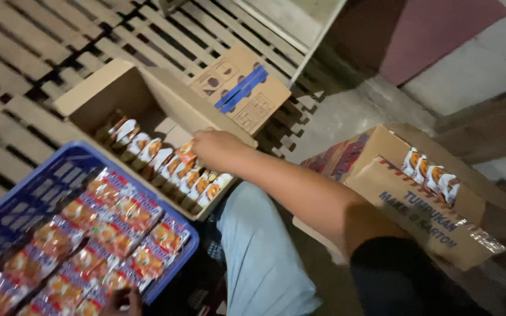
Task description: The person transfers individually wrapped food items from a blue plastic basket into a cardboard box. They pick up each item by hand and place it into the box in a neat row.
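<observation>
Wooden slat pallet (pixel 24 70) far left carries an open cardboard box (pixel 98 96) of upright snack packets. Blue plastic crate (pixel 27 193) near left, full of flat packets. Concrete floor (pixel 346 111) on the right carries a second printed carton (pixel 417 205), tilted.

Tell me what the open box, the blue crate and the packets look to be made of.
Open box: plain brown cardboard, matte, with folded flaps. Blue crate: looks like moulded plastic, with a gridded wall. Packets: glossy printed film, probably plastic, shiny and crinkled. The right hand reaches into the box's row of packets.
</observation>
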